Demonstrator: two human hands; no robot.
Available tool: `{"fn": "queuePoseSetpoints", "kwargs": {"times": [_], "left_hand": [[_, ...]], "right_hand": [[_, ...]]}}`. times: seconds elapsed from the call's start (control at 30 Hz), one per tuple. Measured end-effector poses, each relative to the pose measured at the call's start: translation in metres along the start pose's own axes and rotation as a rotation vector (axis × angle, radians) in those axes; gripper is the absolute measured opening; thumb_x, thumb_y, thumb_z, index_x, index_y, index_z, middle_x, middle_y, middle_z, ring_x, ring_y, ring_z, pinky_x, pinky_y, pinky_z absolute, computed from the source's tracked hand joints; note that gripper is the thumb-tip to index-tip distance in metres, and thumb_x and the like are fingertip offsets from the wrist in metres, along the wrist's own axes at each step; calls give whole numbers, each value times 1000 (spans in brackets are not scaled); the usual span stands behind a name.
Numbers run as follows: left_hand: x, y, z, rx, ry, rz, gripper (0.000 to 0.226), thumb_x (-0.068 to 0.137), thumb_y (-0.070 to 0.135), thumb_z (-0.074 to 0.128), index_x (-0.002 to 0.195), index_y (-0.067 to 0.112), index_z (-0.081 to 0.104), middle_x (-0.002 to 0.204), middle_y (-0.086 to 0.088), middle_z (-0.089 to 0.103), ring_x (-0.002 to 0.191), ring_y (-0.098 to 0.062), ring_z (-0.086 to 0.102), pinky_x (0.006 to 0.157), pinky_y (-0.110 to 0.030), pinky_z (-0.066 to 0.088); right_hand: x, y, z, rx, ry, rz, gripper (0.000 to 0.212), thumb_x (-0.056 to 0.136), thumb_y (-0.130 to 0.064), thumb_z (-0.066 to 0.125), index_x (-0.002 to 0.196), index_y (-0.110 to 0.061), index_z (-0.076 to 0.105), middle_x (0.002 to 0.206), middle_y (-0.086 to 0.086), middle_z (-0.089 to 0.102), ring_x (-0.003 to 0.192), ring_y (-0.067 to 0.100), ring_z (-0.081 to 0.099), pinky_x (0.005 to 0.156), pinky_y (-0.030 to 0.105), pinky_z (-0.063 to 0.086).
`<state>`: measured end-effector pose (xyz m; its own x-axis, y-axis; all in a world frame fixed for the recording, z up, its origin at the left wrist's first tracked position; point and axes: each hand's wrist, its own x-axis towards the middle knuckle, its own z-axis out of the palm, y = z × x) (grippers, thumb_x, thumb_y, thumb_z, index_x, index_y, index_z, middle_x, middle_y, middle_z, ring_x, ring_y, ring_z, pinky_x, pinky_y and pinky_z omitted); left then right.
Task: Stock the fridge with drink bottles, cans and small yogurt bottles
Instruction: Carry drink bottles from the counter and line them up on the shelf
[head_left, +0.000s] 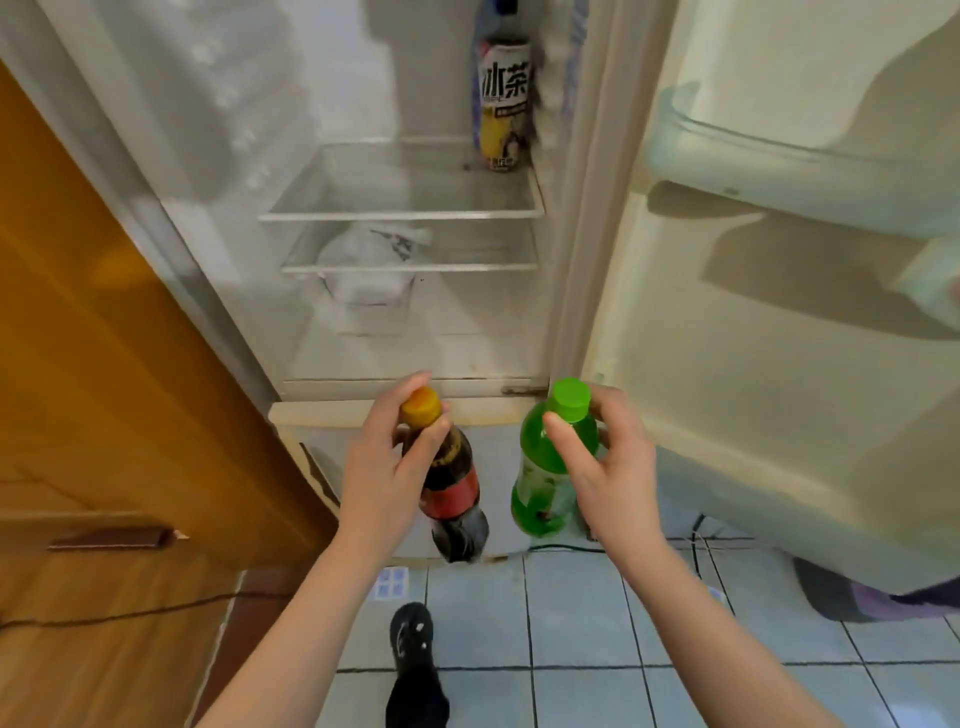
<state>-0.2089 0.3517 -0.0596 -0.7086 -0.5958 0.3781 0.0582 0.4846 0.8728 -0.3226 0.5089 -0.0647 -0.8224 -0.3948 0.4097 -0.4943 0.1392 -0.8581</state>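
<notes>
Head view: the left hand (382, 470) is clamped on the neck of a dark cola bottle (453, 486), with thumb and fingers curled just under its orange cap (421, 406). The bottle's red-labelled body hangs below and to the right of the palm, tilted, above the floor. The right hand (610, 467) grips the neck of a green bottle (543, 480) the same way, with the thumb across the front and the fingers behind, below the green cap (570, 399). That bottle's body hangs to the left of the palm. The two bottles are near each other but apart, and both are held outside the fridge (208, 104), in front of its lower front edge.

Inside, a tall tea bottle (503, 104) stands upright at the back right corner of the upper shelf (405, 213). Under the lower shelf (410, 267) lies a white plastic bag (371, 265). The fridge door (779, 374) stands open to the right, with a door bin (789, 156) near the top. A wooden cabinet (104, 364) stands to the left. Below, a foot in a black shoe (413, 634) rests on the tiled floor (571, 649).
</notes>
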Motion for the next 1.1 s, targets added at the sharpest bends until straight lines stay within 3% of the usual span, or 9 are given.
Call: {"fn": "queuePoseSetpoints", "kwargs": {"times": [0.2, 0.4, 0.5, 0.6, 0.8, 0.93, 1.0, 1.1], "left_hand": [[94, -21, -19, -56, 14, 93, 32, 82, 46, 56, 110, 60, 50, 100, 15, 68, 97, -3, 64, 81, -13, 48], [205, -32, -42, -74, -60, 185, 35, 77, 46, 60, 107, 62, 53, 102, 16, 69, 101, -4, 64, 86, -24, 50], [259, -31, -52, -125, -65, 293, 33, 82, 42, 60, 111, 57, 55, 99, 14, 70, 98, -5, 65, 82, -14, 49], [312, -25, -55, -176, -48, 348, 32, 82, 44, 59, 110, 57, 54, 98, 13, 69, 96, -7, 66, 82, -15, 50], [399, -7, -41, -231, -2, 496, 33, 85, 36, 60, 112, 54, 54, 100, 8, 68, 95, -10, 67, 81, -15, 49], [445, -8, -24, -264, 60, 514, 32, 86, 33, 60, 111, 53, 54, 99, 14, 65, 96, -16, 66, 84, -23, 51], [461, -11, -13, -260, 70, 489, 31, 85, 34, 60, 109, 53, 54, 98, 19, 65, 95, -11, 66, 83, -21, 50], [480, -17, 5, -209, 72, 469, 28, 85, 36, 59, 109, 49, 54, 95, 28, 62, 90, 2, 62, 78, -7, 43]], "right_hand": [[79, -12, 53, 6, 27, -19, 13, 80, -48, 60, 91, -45, 52, 92, -14, 57, 89, 1, 55, 77, 21, 44], [169, -38, 103, 118, 172, 15, 16, 84, -30, 67, 99, -24, 63, 96, -4, 65, 94, 14, 61, 84, 46, 50], [215, -56, 120, 126, 239, -23, 18, 84, -29, 66, 101, -21, 64, 97, -4, 65, 94, 13, 61, 84, 46, 50], [257, -69, 130, 145, 318, -58, 20, 84, -29, 66, 101, -18, 64, 95, -2, 66, 91, 13, 61, 84, 43, 51], [333, -80, 136, 145, 392, -128, 19, 86, -29, 65, 102, -21, 65, 98, -4, 67, 95, 15, 63, 87, 47, 51], [377, -71, 139, 110, 394, -132, 13, 85, -34, 64, 98, -34, 62, 99, -7, 66, 99, 17, 62, 89, 47, 50], [395, -61, 142, 74, 400, -126, 18, 86, -37, 64, 102, -28, 63, 102, -3, 66, 100, 18, 61, 90, 46, 49], [417, -45, 148, 17, 454, -109, 23, 85, -39, 64, 102, -24, 61, 103, -3, 64, 99, 16, 59, 91, 44, 47]]}}
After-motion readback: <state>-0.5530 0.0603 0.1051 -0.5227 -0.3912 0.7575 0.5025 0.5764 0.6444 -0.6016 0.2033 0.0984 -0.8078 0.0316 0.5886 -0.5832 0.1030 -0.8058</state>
